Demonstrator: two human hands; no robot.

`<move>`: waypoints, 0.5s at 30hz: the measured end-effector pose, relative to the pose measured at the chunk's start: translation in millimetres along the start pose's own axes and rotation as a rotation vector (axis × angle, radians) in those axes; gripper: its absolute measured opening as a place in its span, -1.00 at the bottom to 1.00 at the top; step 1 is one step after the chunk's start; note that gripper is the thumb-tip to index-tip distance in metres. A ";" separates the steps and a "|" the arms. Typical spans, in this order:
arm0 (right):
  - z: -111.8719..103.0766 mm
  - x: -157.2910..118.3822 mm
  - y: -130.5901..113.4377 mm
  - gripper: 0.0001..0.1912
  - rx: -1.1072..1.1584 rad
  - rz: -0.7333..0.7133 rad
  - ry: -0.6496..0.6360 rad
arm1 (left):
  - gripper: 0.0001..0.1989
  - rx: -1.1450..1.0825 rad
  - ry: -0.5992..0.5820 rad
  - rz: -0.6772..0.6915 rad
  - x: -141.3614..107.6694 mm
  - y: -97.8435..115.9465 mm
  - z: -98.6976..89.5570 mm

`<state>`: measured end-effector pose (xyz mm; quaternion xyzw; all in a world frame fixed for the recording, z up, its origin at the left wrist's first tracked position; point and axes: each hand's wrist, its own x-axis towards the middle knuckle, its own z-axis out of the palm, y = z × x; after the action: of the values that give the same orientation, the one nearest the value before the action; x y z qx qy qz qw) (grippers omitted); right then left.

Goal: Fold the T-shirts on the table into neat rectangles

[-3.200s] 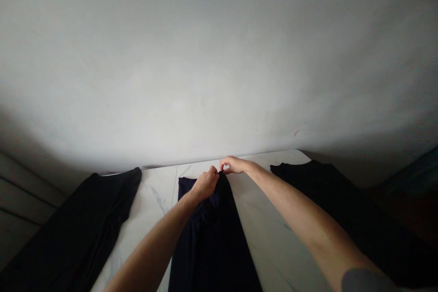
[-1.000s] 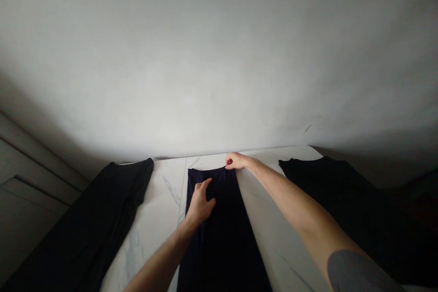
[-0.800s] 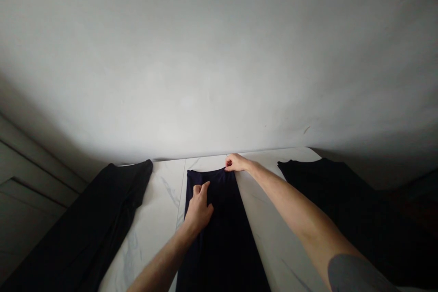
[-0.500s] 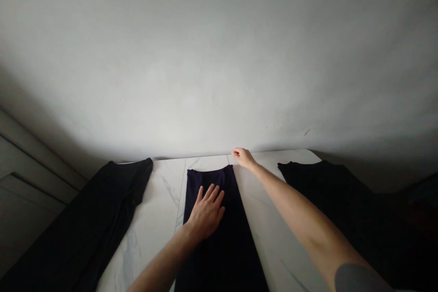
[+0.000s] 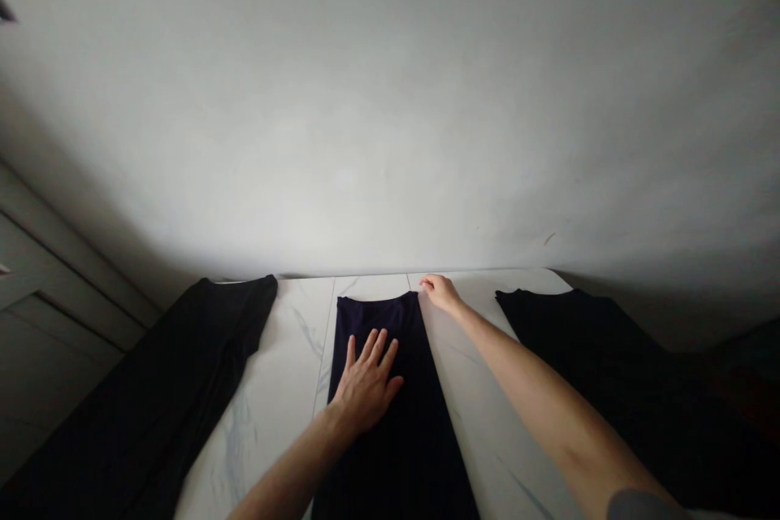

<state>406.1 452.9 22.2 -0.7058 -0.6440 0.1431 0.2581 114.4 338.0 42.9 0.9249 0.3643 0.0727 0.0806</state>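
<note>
Wall: pale grey wall (image 5: pixel 341 97), filling the upper part of the frame, with a small dark mark (image 5: pixel 549 238) low at right.
Panelling: grooved panelling (image 5: pixel 61 341) at the left edge, dim.
Surface: white surface (image 5: pixel 280 374) with grey veins and thin seams, its far edge along the foot of the wall.
Navy garment: the navy garment (image 5: pixel 418 439) lies flat at lower centre, its narrow top edge toward the wall, dipping slightly between two corners; its lower part runs out of the bottom of the frame.
Left hand: the left hand (image 5: pixel 366 390) lies palm down on the navy garment, below its top edge; grip apart, fingers spread, nothing clamped.
Right hand: the right hand (image 5: pixel 439 291) is just beside the garment's top right corner; grip together, fingers curled. Whether it touches the surface, I cannot tell.
Sleeve: grey sleeve (image 5: pixel 639 505) on the right arm, at the bottom edge.
Black garments: one black garment (image 5: pixel 152 382) at lower left, another dark garment (image 5: pixel 627 366) at lower right, both well apart from the navy one.
Change: 3.2 seconds ago both hands met at the navy garment's top right corner; 1.0 second ago the right pinched that corner and the left was partly curled. Now the corner is released and the left is flattened out.
</note>
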 end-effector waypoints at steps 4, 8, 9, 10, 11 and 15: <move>-4.4 9.5 13.3 -0.78 0.076 0.011 -0.138 | -0.36 0.002 0.000 0.035 -10.9 5.2 4.2; -6.0 16.6 14.1 -0.72 0.116 -0.033 -0.272 | -0.36 -0.032 -0.050 0.030 -15.4 9.9 12.3; -6.3 18.4 13.1 -0.71 0.119 -0.047 -0.295 | -0.36 -0.043 -0.047 0.027 -15.7 9.8 14.1; -6.4 20.1 11.9 -0.70 0.118 -0.062 -0.309 | -0.36 -0.055 -0.040 0.025 -15.8 9.1 15.7; -6.3 21.6 10.6 -0.70 0.114 -0.077 -0.316 | -0.37 -0.065 -0.033 0.025 -15.9 8.1 17.0; -3.6 24.0 4.7 -0.81 0.058 -0.112 -0.292 | -0.37 -0.094 -0.028 0.040 -15.8 6.2 17.9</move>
<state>415.0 475.7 25.7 -0.6327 -0.7088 0.2479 0.1896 110.6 321.0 25.5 0.9281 0.3408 0.0784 0.1278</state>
